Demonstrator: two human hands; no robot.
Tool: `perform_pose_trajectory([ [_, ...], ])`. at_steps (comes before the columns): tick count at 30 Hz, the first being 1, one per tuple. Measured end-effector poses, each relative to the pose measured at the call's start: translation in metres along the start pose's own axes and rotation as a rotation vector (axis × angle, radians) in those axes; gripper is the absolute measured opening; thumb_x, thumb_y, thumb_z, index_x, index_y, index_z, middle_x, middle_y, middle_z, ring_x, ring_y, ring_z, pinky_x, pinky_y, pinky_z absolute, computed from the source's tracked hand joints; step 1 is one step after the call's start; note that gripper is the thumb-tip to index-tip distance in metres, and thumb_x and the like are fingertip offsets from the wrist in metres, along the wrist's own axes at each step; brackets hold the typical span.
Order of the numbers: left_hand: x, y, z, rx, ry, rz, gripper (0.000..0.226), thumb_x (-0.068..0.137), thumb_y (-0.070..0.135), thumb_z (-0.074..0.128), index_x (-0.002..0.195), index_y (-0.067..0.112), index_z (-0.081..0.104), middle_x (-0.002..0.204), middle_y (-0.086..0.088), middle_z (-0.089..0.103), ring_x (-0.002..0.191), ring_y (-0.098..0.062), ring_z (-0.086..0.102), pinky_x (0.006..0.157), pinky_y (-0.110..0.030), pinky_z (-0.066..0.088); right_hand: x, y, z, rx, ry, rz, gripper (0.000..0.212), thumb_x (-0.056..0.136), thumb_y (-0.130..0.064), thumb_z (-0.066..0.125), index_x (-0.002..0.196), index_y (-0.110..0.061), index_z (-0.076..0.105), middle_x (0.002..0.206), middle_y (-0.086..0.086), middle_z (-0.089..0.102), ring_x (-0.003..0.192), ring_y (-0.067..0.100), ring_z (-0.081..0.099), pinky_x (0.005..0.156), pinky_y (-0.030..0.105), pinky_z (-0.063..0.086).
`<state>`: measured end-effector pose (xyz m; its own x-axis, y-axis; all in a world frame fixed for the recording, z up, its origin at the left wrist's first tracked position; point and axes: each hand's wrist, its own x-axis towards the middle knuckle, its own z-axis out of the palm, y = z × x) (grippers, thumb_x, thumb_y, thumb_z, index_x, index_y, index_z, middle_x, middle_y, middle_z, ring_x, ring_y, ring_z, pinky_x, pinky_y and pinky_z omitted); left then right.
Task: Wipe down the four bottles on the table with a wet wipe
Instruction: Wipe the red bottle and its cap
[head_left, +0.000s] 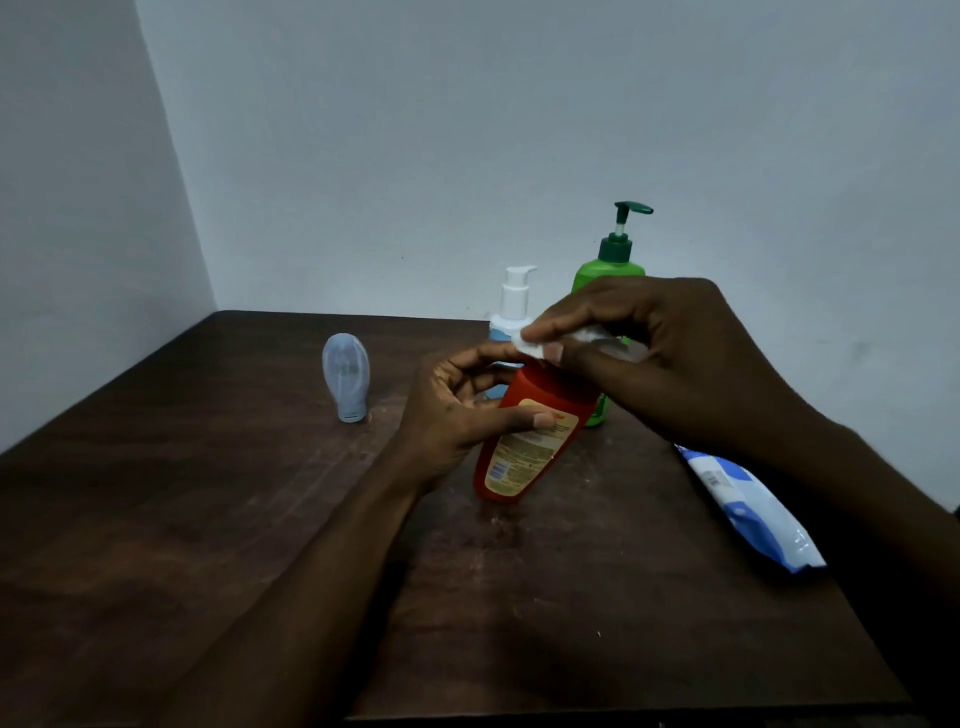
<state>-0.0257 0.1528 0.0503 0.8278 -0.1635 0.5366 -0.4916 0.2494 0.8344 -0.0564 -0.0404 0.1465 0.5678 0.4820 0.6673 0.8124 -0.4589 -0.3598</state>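
Red bottle (540, 400), tilted near the tabletop's (208, 519) middle, is gripped by your left hand (452, 415), while your right hand (675, 353) pinches the wet wipe (527, 345) at its top. The green pump bottle (613, 267) and white pump bottle (515, 301) stand behind, toward the far edge.

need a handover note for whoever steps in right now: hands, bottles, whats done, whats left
Left hand: grips the red plastic bottle with a yellow label, tilted, lower end at the dark wooden table.
Right hand: pinches the white wet wipe at the red bottle's top end.
Behind them stand the green pump bottle and the white-and-blue pump bottle. The pale blue squeeze tube stands on its cap, apart at left. The blue-and-white wipes pack lies at right.
Done: wipe out, red bottle under way.
Left: finish it. Whether the other three are wiped cannot be told, so do them too.
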Motion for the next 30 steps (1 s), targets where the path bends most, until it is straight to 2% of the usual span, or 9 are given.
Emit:
perform_pose_trajectory([
  [3, 0.000, 0.000, 0.000, -0.008, -0.019, -0.002, 0.055, 0.063, 0.005, 0.084, 0.114, 0.017, 0.068, 0.120, -0.012, 0.071, 0.115, -0.029, 0.067, 0.089, -0.041, 0.058, 0.007, -0.005, 0.004, 0.038, -0.065, 0.005, 0.013, 0.088, -0.020, 0.074, 0.100, -0.025, 0.079, 0.094, -0.013, 0.075, 0.092, 0.004, 0.070, 0.078, 0.027, 0.057],
  [6, 0.000, 0.001, -0.001, -0.009, 0.003, 0.004, 0.051, 0.062, 0.009, 0.085, 0.109, 0.025, 0.072, 0.117, -0.008, 0.073, 0.113, -0.028, 0.068, 0.088, -0.041, 0.058, 0.009, 0.006, 0.002, 0.119, -0.047, 0.101, 0.013, 0.087, -0.022, 0.075, 0.099, -0.028, 0.079, 0.089, -0.016, 0.075, 0.089, -0.004, 0.068, 0.073, 0.018, 0.054],
  [9, 0.001, 0.001, -0.004, -0.009, 0.003, 0.021, 0.048, 0.063, 0.012, 0.085, 0.105, 0.032, 0.074, 0.116, -0.004, 0.073, 0.113, -0.027, 0.067, 0.088, -0.041, 0.057, 0.004, 0.024, 0.001, 0.241, 0.015, 0.242, 0.016, 0.087, -0.019, 0.074, 0.101, -0.026, 0.079, 0.095, -0.007, 0.078, 0.096, 0.011, 0.072, 0.082, 0.032, 0.060],
  [12, 0.003, 0.000, -0.006, -0.048, 0.016, 0.021, 0.047, 0.066, 0.011, 0.082, 0.109, 0.027, 0.071, 0.120, -0.004, 0.071, 0.115, -0.026, 0.066, 0.089, -0.038, 0.056, -0.005, 0.034, 0.005, 0.498, 0.060, 0.380, 0.017, 0.088, -0.010, 0.070, 0.103, -0.015, 0.077, 0.100, -0.002, 0.078, 0.098, 0.014, 0.073, 0.081, 0.025, 0.059],
  [16, 0.005, -0.004, -0.004, 0.015, 0.069, 0.028, 0.047, 0.081, 0.003, 0.073, 0.122, 0.021, 0.059, 0.119, 0.004, 0.069, 0.113, -0.013, 0.066, 0.089, -0.028, 0.056, -0.013, 0.039, 0.013, 0.677, 0.139, 0.482, 0.017, 0.085, -0.009, 0.068, 0.101, -0.011, 0.076, 0.100, 0.008, 0.078, 0.098, 0.024, 0.073, 0.093, 0.041, 0.058],
  [20, 0.004, -0.008, -0.002, 0.215, 0.061, 0.052, 0.049, 0.092, 0.010, 0.062, 0.138, 0.022, 0.052, 0.126, 0.011, 0.066, 0.120, -0.008, 0.061, 0.093, -0.025, 0.053, -0.014, 0.038, 0.018, 0.657, 0.192, 0.464, 0.016, 0.084, -0.006, 0.071, 0.098, -0.013, 0.077, 0.099, 0.008, 0.078, 0.099, 0.025, 0.073, 0.097, 0.043, 0.056],
  [23, 0.004, -0.011, -0.001, 0.306, 0.072, 0.075, 0.065, 0.084, 0.026, 0.075, 0.144, 0.018, 0.049, 0.138, 0.003, 0.057, 0.128, -0.014, 0.056, 0.100, -0.035, 0.053, -0.013, 0.036, 0.021, 0.629, 0.205, 0.420, 0.015, 0.085, -0.006, 0.073, 0.096, -0.015, 0.078, 0.096, 0.006, 0.078, 0.096, 0.023, 0.074, 0.093, 0.039, 0.058],
  [25, 0.003, -0.009, 0.000, 0.331, 0.091, 0.084, 0.074, 0.076, 0.034, 0.081, 0.142, 0.018, 0.051, 0.138, 0.002, 0.056, 0.128, -0.018, 0.056, 0.099, -0.045, 0.054, -0.012, 0.034, 0.023, 0.604, 0.208, 0.398, 0.015, 0.086, -0.007, 0.072, 0.095, -0.017, 0.078, 0.095, 0.003, 0.079, 0.095, 0.020, 0.074, 0.089, 0.034, 0.059],
  [30, 0.003, -0.007, 0.000, 0.295, 0.063, 0.095, 0.073, 0.072, 0.030, 0.084, 0.138, 0.021, 0.056, 0.135, 0.004, 0.059, 0.128, -0.018, 0.057, 0.095, -0.049, 0.056, 0.002, 0.029, 0.022, 0.576, 0.183, 0.407, 0.013, 0.088, -0.009, 0.071, 0.096, -0.017, 0.078, 0.095, -0.002, 0.079, 0.092, 0.013, 0.074, 0.080, 0.025, 0.059],
])
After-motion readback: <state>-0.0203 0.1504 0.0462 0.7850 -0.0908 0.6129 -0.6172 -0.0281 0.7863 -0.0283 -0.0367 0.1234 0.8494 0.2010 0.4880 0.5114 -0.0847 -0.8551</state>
